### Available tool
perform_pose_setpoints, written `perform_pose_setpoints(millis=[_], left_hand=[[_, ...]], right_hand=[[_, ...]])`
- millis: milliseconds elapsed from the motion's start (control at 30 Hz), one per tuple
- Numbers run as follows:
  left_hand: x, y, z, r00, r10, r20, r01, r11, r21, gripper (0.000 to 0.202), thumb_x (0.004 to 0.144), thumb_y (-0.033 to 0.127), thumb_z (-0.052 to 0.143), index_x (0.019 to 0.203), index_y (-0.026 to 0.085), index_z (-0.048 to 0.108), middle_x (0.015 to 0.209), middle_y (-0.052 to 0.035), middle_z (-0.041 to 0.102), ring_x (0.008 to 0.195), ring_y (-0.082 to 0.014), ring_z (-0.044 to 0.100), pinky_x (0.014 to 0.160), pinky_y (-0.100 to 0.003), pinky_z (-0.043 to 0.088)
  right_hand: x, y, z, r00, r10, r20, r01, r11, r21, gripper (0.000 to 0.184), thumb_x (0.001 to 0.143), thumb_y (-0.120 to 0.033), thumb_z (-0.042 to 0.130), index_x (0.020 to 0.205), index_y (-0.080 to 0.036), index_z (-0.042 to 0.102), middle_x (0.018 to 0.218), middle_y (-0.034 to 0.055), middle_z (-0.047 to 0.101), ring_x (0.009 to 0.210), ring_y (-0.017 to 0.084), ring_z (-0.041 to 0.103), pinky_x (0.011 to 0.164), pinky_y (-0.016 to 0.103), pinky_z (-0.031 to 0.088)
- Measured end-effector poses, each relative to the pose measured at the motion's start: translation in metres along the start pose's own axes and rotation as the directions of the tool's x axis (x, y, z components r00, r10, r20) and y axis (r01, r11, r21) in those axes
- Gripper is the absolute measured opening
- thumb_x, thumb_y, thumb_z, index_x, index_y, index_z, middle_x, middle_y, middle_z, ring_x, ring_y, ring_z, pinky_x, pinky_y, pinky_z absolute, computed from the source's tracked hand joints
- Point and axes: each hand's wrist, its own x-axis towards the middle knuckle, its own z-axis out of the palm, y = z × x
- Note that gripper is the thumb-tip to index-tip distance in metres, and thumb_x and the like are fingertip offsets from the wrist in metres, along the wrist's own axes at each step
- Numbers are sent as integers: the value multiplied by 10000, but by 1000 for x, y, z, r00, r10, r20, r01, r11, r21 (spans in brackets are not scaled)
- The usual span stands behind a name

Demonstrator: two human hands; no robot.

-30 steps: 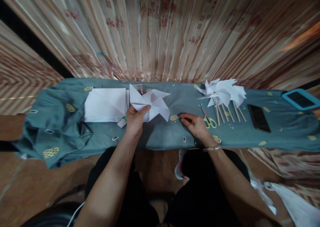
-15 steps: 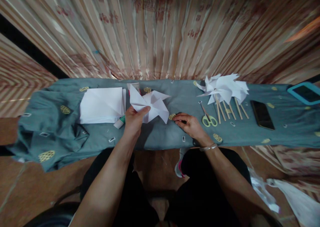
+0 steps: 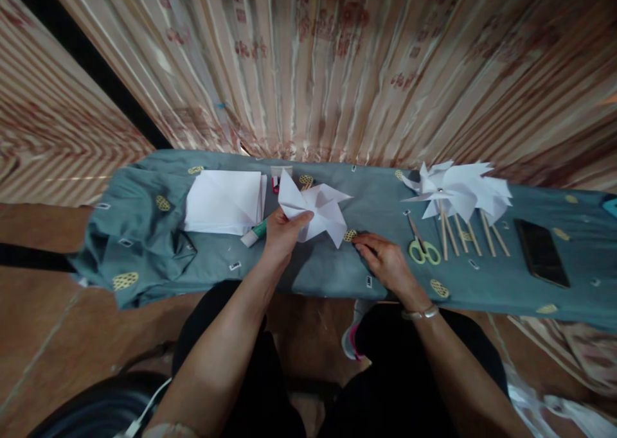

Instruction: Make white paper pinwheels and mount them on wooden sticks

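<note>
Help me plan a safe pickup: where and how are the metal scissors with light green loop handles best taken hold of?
Probably by the light green loop handles, from the person's near side: the scissors lie flat on the grey-green patterned cloth, loops towards the person and metal blades pointing away. The bare right hand is just left of them.

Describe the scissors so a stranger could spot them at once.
Find the long grey-green cloth, then the cluster of white pinwheels toward its right side. Between their wooden sticks and the right hand lie the scissors. Looped and green at the near end, they stand out from the straight sticks.
</note>
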Motion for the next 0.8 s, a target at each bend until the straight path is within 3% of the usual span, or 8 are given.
perform_pose_setpoints(millis=[233, 433, 800], left_hand=[[0, 0, -1, 1000, -19, -8, 19, 1000, 0, 244, 462, 208, 810, 665, 143, 691, 645, -4, 688, 578, -136, 587, 620, -270, 470], [1, -2, -2, 1000, 6, 11, -6, 1000, 13, 271, 475, 233, 828, 683, 134, 685, 656, -2, 690, 598, -138, 600, 643, -271, 477], [1, -6, -2, 1000, -11, 14, 11, 1000, 12, 325, 453, 218, 828, 733, 127, 689, 666, 4, 708, 593, -135, 611, 623, -263, 483]], right_hand=[[3, -3, -4, 997, 71, 17, -72, 996, 58, 151, 829, -243, 550, 876, -219, 691, 899, 37, 723, 816, 189, 674, 800, 306, 507], [0, -6, -5, 999, 51, 14, -51, 997, 49, 148, 845, -262, 530, 846, -215, 671, 922, 44, 720, 857, 193, 670, 824, 302, 488], [3, -14, 1, 993, 117, 18, -117, 993, -17, 120, 794, -173, 554, 815, -209, 667, 814, 24, 719, 742, 176, 668, 732, 270, 485]])
